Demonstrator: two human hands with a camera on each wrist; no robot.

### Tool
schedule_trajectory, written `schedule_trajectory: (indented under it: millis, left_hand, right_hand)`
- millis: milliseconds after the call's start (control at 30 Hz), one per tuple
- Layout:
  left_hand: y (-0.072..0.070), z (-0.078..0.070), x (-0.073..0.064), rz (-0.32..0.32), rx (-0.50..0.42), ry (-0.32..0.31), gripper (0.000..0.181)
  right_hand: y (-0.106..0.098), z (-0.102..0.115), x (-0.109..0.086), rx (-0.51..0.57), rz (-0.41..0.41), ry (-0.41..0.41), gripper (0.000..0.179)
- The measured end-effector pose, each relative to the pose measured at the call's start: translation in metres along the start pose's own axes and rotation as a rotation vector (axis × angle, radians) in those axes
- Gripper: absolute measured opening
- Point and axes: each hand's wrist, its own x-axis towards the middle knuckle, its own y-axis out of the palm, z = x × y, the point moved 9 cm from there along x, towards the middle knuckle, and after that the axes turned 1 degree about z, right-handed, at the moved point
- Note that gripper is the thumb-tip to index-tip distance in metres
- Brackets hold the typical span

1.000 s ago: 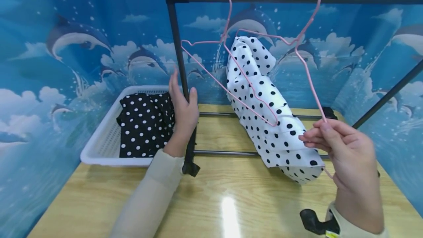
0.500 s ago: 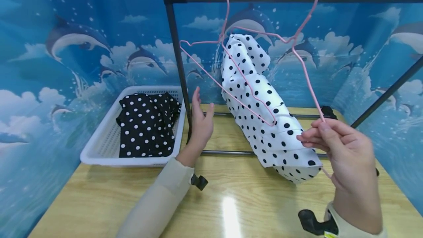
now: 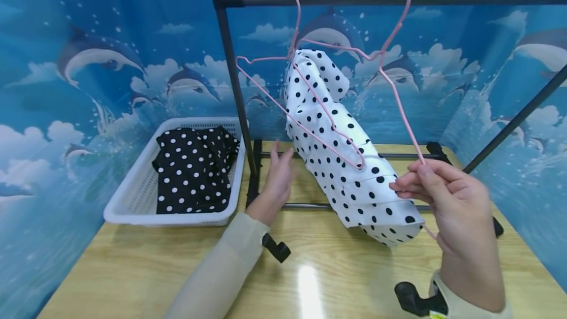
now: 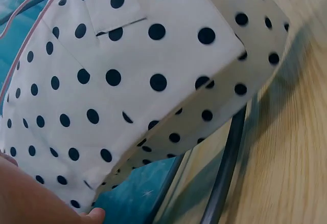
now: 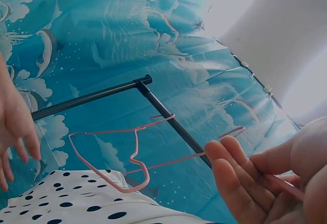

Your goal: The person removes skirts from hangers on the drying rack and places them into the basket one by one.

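Observation:
My right hand point(image 3: 462, 208) pinches one arm of a pink hanger point(image 3: 400, 107) between thumb and fingers; the hanger's hook is at the rack's top bar. A white garment with black dots point(image 3: 336, 151) hangs draped over this hanger's lower part, slanting down towards the right hand. My left hand point(image 3: 276, 181) is beside the garment's left edge, fingers extended and slightly blurred. In the left wrist view the left hand point(image 4: 36, 196) appears right by the garment; contact is hard to tell. Another pink hanger point(image 3: 310, 134) hangs bare on the bar, in front of the garment.
A dark metal rack point(image 3: 235, 82) stands on the wooden table point(image 3: 336, 279). Left of it sits a white plastic basket point(image 3: 133, 186) holding a black garment with white dots point(image 3: 192, 171). A blue dolphin-print curtain point(image 3: 146, 18) encloses the back and sides.
My left hand has moved right, from the rack's left post by the basket to the white garment's edge. The right hand keeps its pinch on the hanger; hanger and garment shift slightly left.

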Motion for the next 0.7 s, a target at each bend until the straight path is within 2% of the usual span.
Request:
schedule_trajectory:
  millis: [67,133,400,700]
  left_hand:
    - [0.002,0.007,0.002,0.008,-0.082,-0.049,0.065]
    - [0.004,0.014,0.004,0.009,-0.126,-0.084,0.066]
    - [0.02,0.032,0.011,0.076,-0.285,-0.135,0.07]
    - [0.031,0.04,0.01,0.117,-0.294,-0.179,0.071]
  right_hand:
    - [0.0,-0.001,-0.001,-0.015,-0.01,0.017,0.018]
    - [0.0,-0.002,-0.001,-0.024,-0.016,0.028,0.018]
    - [-0.001,0.0,-0.002,-0.014,-0.012,0.025,0.018]
    - [-0.004,0.0,-0.002,-0.033,-0.027,0.032,0.019]
